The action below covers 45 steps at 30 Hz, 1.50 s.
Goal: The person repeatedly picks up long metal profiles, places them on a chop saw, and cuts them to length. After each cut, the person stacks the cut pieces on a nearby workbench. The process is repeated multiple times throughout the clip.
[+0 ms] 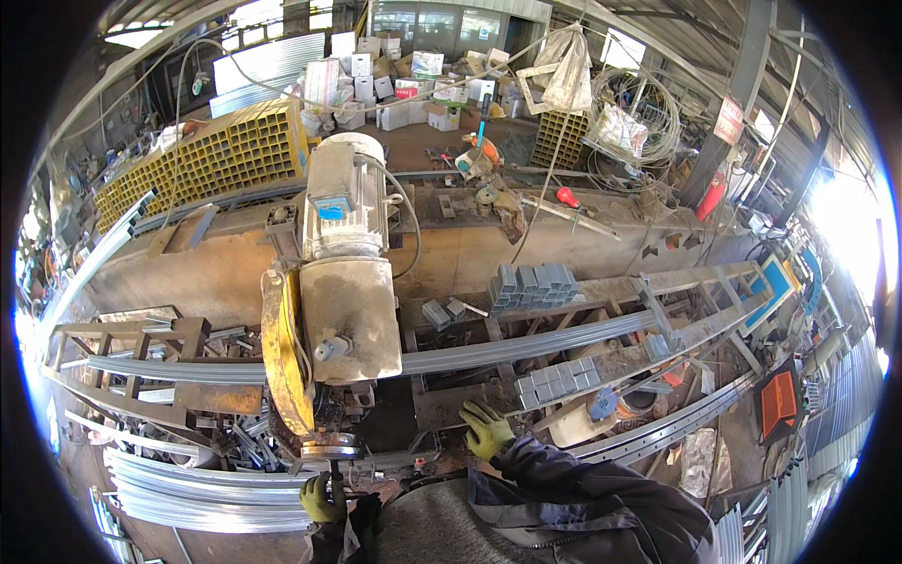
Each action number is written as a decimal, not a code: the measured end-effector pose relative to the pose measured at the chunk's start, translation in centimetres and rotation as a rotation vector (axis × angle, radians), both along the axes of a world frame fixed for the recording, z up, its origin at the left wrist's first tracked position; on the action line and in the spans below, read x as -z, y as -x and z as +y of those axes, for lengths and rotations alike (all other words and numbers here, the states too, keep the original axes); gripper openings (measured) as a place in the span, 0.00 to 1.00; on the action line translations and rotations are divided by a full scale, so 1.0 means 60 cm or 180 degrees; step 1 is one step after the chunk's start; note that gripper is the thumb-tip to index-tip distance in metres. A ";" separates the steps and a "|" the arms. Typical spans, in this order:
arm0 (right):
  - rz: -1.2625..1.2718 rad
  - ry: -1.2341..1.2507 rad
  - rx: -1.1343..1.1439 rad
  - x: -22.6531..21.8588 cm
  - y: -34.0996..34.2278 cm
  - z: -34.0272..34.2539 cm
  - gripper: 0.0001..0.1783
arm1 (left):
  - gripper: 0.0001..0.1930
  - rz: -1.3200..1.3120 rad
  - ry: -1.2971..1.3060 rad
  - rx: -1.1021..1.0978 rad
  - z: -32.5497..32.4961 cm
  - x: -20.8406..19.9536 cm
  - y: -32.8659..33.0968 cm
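Note:
My left hand [322, 498], in a yellow-green glove, is closed around a dark handle just below the round metal wheel [331, 446] of a cut-off saw. My right hand [487, 430], gloved alike, has its fingers spread at the near edge of the steel bench, right of the saw. The saw's grey motor housing [349, 315] and yellow blade guard [289, 352] stand above and ahead of my hands. Long galvanized steel profiles [526, 346] run crosswise under the saw. Short cut pieces [558, 381] sit in a row on the bench, beyond my right hand.
More cut pieces [534, 285] are stacked farther back. Long profiles [202, 493] lie low at left, with metal offcuts [252, 442] beside them. A steel rack [122, 343] stands left. Yellow square tubes [211, 155] and white boxes [413, 103] fill the background. A hanging cable [554, 169] drops toward the bench.

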State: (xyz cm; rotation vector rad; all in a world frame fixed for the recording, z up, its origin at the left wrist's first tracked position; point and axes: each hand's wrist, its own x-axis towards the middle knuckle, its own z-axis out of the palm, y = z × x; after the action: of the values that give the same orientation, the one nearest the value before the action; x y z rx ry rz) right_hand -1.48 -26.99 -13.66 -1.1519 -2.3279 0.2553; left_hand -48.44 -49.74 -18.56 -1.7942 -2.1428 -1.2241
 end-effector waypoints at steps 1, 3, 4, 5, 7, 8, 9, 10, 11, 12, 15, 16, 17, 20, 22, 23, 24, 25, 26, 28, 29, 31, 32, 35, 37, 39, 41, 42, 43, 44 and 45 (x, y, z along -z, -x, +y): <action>0.0001 0.0003 -0.0007 -0.001 0.000 0.000 0.35 | 0.17 0.0009 0.0047 -0.0046 0.000 0.000 0.000; -0.0014 0.0001 -0.0005 -0.004 0.000 0.000 0.35 | 0.17 0.0074 0.0002 -0.0064 0.001 0.001 0.000; -0.0029 -0.0001 0.0002 -0.006 -0.001 -0.001 0.35 | 0.17 0.0041 0.0082 -0.0104 0.001 0.001 0.000; -0.0077 0.0098 0.0052 -0.007 -0.001 -0.002 0.35 | 0.17 0.0042 0.0103 -0.0106 0.001 0.001 0.000; -0.0048 0.0017 0.0006 -0.011 -0.002 -0.003 0.35 | 0.17 0.0033 0.0126 -0.0089 0.001 0.001 0.000; -0.0088 0.0154 0.0056 -0.012 -0.002 -0.003 0.35 | 0.17 0.0024 0.0132 -0.0067 0.000 0.000 0.001; -0.0088 0.0039 0.0023 -0.013 -0.003 -0.004 0.35 | 0.17 0.0014 0.0140 -0.0047 0.001 -0.001 0.001; -0.0128 0.0050 0.0040 -0.014 -0.003 -0.005 0.35 | 0.17 0.0039 0.0113 -0.0050 0.002 -0.002 0.001; -0.0259 0.0204 0.0104 -0.014 -0.003 -0.005 0.35 | 0.17 0.0063 0.0084 -0.0055 0.002 -0.003 0.000; -0.0159 0.0090 0.0051 -0.015 -0.003 -0.005 0.35 | 0.17 0.0112 0.0043 -0.0039 0.002 -0.004 0.000; -0.0144 0.0134 0.0045 -0.016 -0.004 -0.005 0.35 | 0.17 0.0044 0.0066 -0.0005 0.003 -0.006 0.000; -0.0147 0.0116 0.0043 -0.016 -0.004 -0.004 0.35 | 0.17 0.0016 0.0075 -0.0007 0.002 -0.006 -0.001; -0.0227 0.0248 0.0086 -0.016 -0.003 -0.004 0.35 | 0.17 -0.0012 0.0084 -0.0016 0.001 -0.006 -0.002; 0.0035 0.0091 -0.0002 -0.017 -0.002 -0.004 0.35 | 0.18 0.0005 0.0073 -0.0055 -0.001 -0.005 -0.002; -0.0110 0.0041 0.0030 -0.018 -0.001 -0.004 0.35 | 0.18 0.0048 0.0067 -0.0070 -0.001 -0.003 -0.002; -0.0332 0.0261 0.0132 -0.019 -0.001 -0.003 0.35 | 0.17 0.0067 0.0072 -0.0072 0.000 -0.003 -0.001; -0.0116 0.0017 0.0027 -0.019 -0.001 -0.003 0.35 | 0.18 0.0083 0.0076 -0.0074 0.001 -0.002 -0.001; -0.0057 -0.0009 -0.0008 -0.020 -0.001 -0.001 0.34 | 0.17 0.0112 0.0011 -0.0090 0.003 -0.003 -0.002; 0.0043 0.0008 -0.0028 -0.020 -0.001 0.000 0.34 | 0.17 0.0111 -0.0014 -0.0080 0.004 -0.004 -0.002; -0.0056 -0.0009 0.0001 -0.020 0.000 -0.001 0.34 | 0.17 0.0166 -0.0161 -0.0048 0.005 -0.010 -0.005; -0.0149 0.0130 0.0066 -0.020 0.001 -0.001 0.34 | 0.16 0.0075 -0.0135 -0.0075 0.006 -0.014 -0.007; -0.0109 0.0064 0.0027 -0.020 0.001 -0.002 0.34 | 0.14 0.0040 -0.0071 -0.0127 0.006 -0.025 -0.013; -0.0193 0.0251 0.0094 -0.020 0.001 -0.002 0.34 | 0.14 0.0070 -0.0072 -0.0167 0.006 -0.032 -0.016; -0.0106 0.0086 -0.0004 -0.020 0.003 -0.001 0.34 | 0.13 -0.0083 0.0053 -0.0199 0.004 -0.054 -0.023; -0.0384 0.0342 0.0135 -0.020 0.003 0.000 0.34 | 0.13 -0.0006 -0.0003 -0.0200 0.003 -0.066 -0.026; -0.0182 0.0077 0.0002 -0.020 0.004 0.001 0.34 | 0.14 0.0057 -0.0005 -0.0119 0.004 -0.074 -0.027; -0.0131 0.0051 0.0006 -0.019 0.005 0.001 0.33 | 0.14 0.0059 -0.0004 -0.0128 0.004 -0.079 -0.027; -0.0117 0.0052 0.0023 -0.019 0.006 0.002 0.33 | 0.14 0.0063 -0.0004 -0.0130 0.004 -0.081 -0.028; -0.0138 0.0184 0.0103 -0.019 0.006 0.002 0.33 | 0.14 0.0023 -0.0009 -0.0150 0.004 -0.082 -0.028; -0.0097 0.0026 0.0040 -0.019 0.007 0.002 0.33 | 0.14 -0.0015 -0.0013 -0.0167 0.005 -0.083 -0.029; -0.0090 0.0002 0.0038 -0.019 0.007 0.002 0.33 | 0.13 -0.0040 -0.0041 -0.0161 0.005 -0.084 -0.030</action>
State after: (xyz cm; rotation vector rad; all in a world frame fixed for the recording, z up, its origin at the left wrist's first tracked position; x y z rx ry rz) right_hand -1.93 -26.84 -12.54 -1.1767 -2.3448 0.2367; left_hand -46.66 -49.43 -13.54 -1.7207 -2.1679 -1.2379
